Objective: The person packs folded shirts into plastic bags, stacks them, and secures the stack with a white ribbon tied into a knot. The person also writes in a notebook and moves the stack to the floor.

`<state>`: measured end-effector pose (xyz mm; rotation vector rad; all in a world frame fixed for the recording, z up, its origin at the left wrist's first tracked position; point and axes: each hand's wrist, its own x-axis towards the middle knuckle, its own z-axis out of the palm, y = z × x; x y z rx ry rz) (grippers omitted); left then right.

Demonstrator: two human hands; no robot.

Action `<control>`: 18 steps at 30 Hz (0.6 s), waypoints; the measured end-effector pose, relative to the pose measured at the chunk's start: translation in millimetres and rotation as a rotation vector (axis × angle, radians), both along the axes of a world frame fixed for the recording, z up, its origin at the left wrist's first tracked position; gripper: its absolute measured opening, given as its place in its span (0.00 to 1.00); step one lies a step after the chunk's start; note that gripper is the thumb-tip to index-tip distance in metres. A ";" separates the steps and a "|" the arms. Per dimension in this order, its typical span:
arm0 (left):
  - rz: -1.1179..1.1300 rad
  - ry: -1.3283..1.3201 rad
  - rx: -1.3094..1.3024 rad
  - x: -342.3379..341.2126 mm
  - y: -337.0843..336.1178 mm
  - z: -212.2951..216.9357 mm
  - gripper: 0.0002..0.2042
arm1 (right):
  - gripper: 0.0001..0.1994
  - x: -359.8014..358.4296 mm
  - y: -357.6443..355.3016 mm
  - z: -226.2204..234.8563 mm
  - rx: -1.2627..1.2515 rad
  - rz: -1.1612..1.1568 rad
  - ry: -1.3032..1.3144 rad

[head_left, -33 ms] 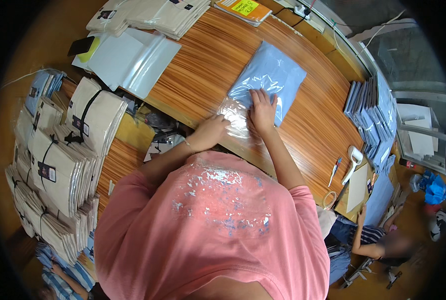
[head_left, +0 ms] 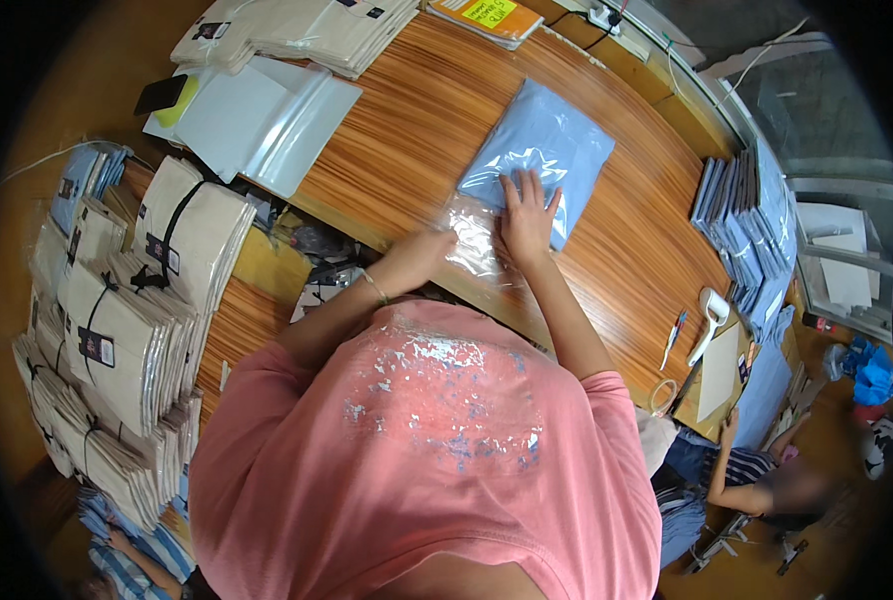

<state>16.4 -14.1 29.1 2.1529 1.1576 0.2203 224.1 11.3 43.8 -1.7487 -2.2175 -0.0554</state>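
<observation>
A folded blue garment [head_left: 557,130] lies flat on the wooden table inside a clear plastic bag [head_left: 479,240]. The bag's loose, see-through end points toward me. My right hand [head_left: 527,220] rests on the near part of the package, palm down with its fingers spread. At the left edge of the loose end, my left hand [head_left: 425,258] has its fingers curled and closed on the plastic. That hand is a little blurred, and its fingertips are partly hidden.
Flat clear bags [head_left: 277,130] lie at the table's far left, beside a dark phone [head_left: 161,95]. Tied stacks of beige packages [head_left: 117,330] stand to the left. Bagged blue garments [head_left: 747,230], a white handheld tool [head_left: 710,322] and a co-worker's arm [head_left: 742,492] are on the right.
My left hand has shifted slightly and its fingers have curled in more. My right hand's fingers lie a bit straighter and wider apart on the package.
</observation>
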 end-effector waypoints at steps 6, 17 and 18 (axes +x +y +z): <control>0.112 -0.314 0.039 -17.2 54.3 4.7 0.07 | 0.12 -46.4 -44.4 -16.2 -0.164 0.174 0.443; 0.006 -0.143 0.077 -20.1 68.1 -21.1 0.05 | 0.05 -100.4 -42.6 -35.0 -0.188 -0.088 0.568; -0.010 -0.127 0.110 -17.6 67.1 -21.0 0.05 | 0.04 -101.5 -41.2 -38.0 -0.173 -0.087 0.524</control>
